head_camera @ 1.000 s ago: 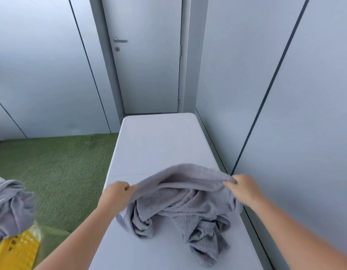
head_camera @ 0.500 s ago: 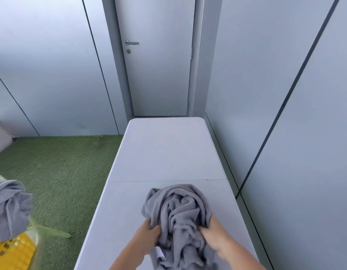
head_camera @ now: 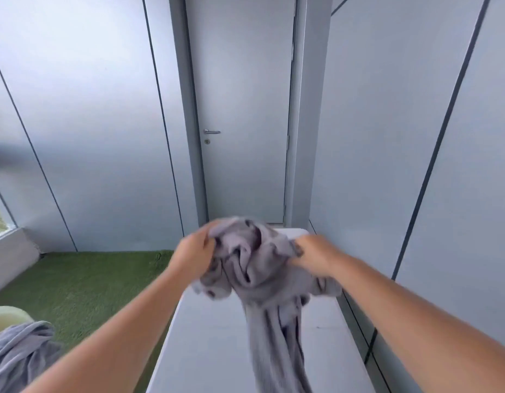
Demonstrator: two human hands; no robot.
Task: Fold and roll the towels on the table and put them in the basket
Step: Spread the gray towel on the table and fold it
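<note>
Towel point(head_camera: 257, 268) was held bunched in the air above the tabletop point(head_camera: 211, 350), its tail hanging toward the surface; could not tell whether the tail touched. Left hand point(head_camera: 193, 258) gripped the wad's upper left and right hand point(head_camera: 313, 258) its upper right, fingers point(head_camera: 209, 242) curled into the cloth; blur hid the exact pinch.

Step judged: opening out the towel, folding not yet begun. Next move would call for finding two corners, drawing the hands apart and laying the cloth flat. A second grey towel point(head_camera: 19, 353) lay heaped at lower left.
</note>
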